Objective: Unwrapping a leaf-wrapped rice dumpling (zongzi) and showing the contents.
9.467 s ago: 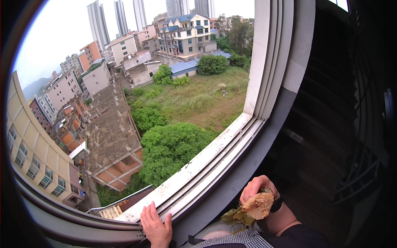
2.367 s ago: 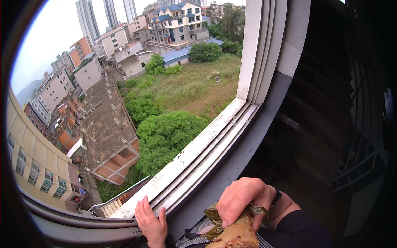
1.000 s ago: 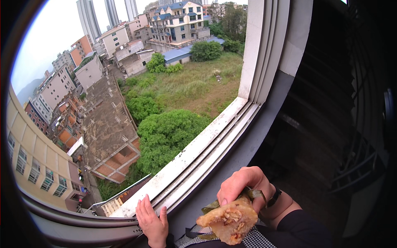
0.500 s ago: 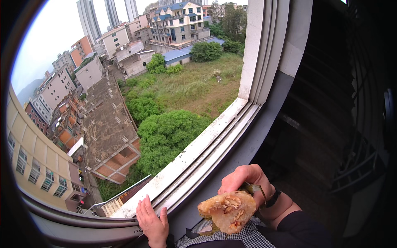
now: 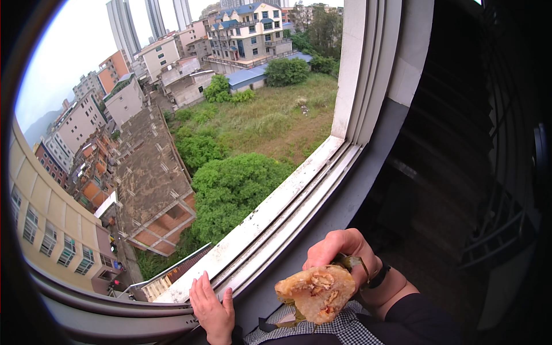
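A partly eaten sticky rice dumpling, pale brown with lumps of filling in its exposed face, is held up in front of my body. My right hand is closed round its back, where dark green wrapping leaf shows. More leaf hangs below the rice. A dark band circles the right wrist. Lower left, my left hand lies with fingers stretched and thumb apart on the white window frame, near the sliding track. Nothing is in it. The right fingertips behind the dumpling are partly hidden.
The window stands open above a drop to a green tree, a grassy lot and several buildings. A grey sill runs inside the frame. Dark stairs and a railing lie to the right. A checked apron covers my front.
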Demonstrator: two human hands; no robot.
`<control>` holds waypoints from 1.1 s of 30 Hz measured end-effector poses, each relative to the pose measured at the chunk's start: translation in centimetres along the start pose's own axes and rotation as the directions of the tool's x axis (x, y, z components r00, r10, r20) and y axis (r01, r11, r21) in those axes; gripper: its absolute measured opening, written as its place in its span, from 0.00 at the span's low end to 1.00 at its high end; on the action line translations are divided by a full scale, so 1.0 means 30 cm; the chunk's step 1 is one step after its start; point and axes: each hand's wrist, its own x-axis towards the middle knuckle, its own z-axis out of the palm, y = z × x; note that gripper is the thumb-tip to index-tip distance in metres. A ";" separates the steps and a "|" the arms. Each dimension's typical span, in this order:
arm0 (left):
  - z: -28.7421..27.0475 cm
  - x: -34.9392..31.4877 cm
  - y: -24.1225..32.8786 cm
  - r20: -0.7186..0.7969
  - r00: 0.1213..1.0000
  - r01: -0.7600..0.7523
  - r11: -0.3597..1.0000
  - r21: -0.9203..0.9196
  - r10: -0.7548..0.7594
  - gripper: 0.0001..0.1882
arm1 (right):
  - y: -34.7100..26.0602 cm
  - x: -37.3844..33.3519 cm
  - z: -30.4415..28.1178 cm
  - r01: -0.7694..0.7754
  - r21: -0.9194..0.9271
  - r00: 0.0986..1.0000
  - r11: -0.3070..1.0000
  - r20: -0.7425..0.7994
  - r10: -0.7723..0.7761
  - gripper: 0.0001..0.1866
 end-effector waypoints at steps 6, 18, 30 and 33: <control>0.000 0.001 0.000 -0.003 1.000 0.000 1.000 0.004 0.000 0.32 | 0.004 -0.007 -0.014 -0.016 0.015 1.000 1.000 -0.005 0.017 0.28; 0.002 0.000 0.005 -0.017 1.000 -0.003 1.000 0.004 0.003 0.31 | -0.005 0.008 -0.021 -0.031 0.108 0.984 0.994 0.177 0.011 0.28; -0.001 0.005 0.017 -0.024 1.000 0.003 1.000 0.011 -0.002 0.31 | -0.006 0.052 0.002 0.055 -0.066 0.938 0.996 0.346 -0.029 0.25; 0.005 0.006 0.008 -0.035 0.999 -0.013 1.000 0.025 0.014 0.31 | -0.015 0.059 0.012 0.052 -0.090 0.923 0.995 0.383 -0.014 0.24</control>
